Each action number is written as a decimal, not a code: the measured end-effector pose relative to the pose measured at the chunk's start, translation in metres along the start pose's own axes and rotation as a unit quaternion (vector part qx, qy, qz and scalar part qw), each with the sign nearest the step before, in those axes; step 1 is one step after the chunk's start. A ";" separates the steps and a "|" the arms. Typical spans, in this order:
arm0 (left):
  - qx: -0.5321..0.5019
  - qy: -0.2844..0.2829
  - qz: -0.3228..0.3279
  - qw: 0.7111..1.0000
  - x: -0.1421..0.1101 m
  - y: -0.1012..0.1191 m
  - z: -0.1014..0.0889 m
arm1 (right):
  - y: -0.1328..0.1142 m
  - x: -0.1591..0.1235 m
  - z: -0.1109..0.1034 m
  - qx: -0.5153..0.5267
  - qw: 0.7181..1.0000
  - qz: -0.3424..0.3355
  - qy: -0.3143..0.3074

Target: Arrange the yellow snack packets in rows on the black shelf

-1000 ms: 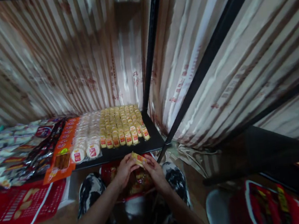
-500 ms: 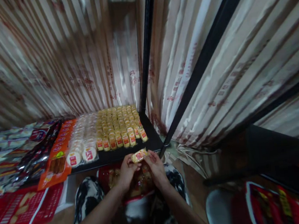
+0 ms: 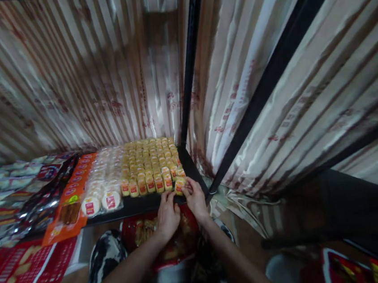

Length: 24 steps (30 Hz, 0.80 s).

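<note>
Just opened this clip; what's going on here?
A person's right hand holds a small yellow packet at the front right of rows of similar packets on a black shelf. The left hand is close beside it; any contact is hard to tell. Below sits a red container with things inside.

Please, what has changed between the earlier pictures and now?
The left hand and right hand moved forward, bringing the small yellow packet from above the red container to the black shelf, at the right end of the front row of yellow packets. The right hand still holds it; whether the left touches it is unclear. The round white packs and the orange packet stayed in place.
</note>
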<state>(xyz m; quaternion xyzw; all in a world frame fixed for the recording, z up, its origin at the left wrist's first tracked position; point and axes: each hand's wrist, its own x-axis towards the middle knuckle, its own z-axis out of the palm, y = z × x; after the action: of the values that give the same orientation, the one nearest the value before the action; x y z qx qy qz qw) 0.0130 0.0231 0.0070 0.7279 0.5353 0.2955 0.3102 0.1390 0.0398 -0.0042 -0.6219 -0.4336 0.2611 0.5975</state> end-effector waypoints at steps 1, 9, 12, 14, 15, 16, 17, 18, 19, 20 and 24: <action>0.016 -0.007 0.003 1.000 0.004 0.002 -0.001 | 0.001 0.002 0.002 -0.027 0.999 -0.022 -0.007; 0.029 -0.045 0.000 0.999 0.019 0.009 0.002 | 0.003 0.013 0.011 -0.225 0.969 -0.098 -0.019; 0.029 -0.061 -0.002 0.998 0.020 0.008 0.005 | 0.003 0.016 0.014 -0.228 0.968 -0.102 -0.028; 0.030 -0.069 -0.005 0.997 0.022 0.007 0.007 | 0.004 0.017 0.016 -0.214 0.971 -0.105 -0.024; 0.030 -0.072 -0.006 0.997 0.022 0.006 0.009 | 0.005 0.016 0.017 -0.204 0.973 -0.105 -0.019; 0.031 -0.075 -0.007 0.997 0.023 0.006 0.010 | 0.006 0.016 0.017 -0.193 0.976 -0.103 -0.013; 0.032 -0.077 -0.008 0.996 0.024 0.005 0.011 | 0.008 0.016 0.016 -0.182 0.978 -0.101 -0.009; 0.035 -0.079 -0.009 0.996 0.025 0.005 0.012 | 0.010 0.015 0.015 -0.174 0.980 -0.101 -0.006; 0.038 -0.081 -0.012 0.996 0.025 0.005 0.012 | 0.012 0.015 0.013 -0.173 0.980 -0.102 -0.001; 0.041 -0.082 -0.018 0.996 0.026 0.005 0.012 | 0.015 0.016 0.011 -0.181 0.978 -0.104 0.007; 0.053 -0.088 -0.038 0.994 0.029 0.008 0.013 | 0.025 0.023 0.001 -0.268 0.957 -0.103 0.042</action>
<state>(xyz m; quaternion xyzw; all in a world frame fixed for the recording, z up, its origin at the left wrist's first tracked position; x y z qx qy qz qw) 0.0350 0.0473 0.0076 0.7457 0.5480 0.1900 0.3280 0.1548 0.0627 -0.0237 -0.7213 -0.5243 0.0462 0.4501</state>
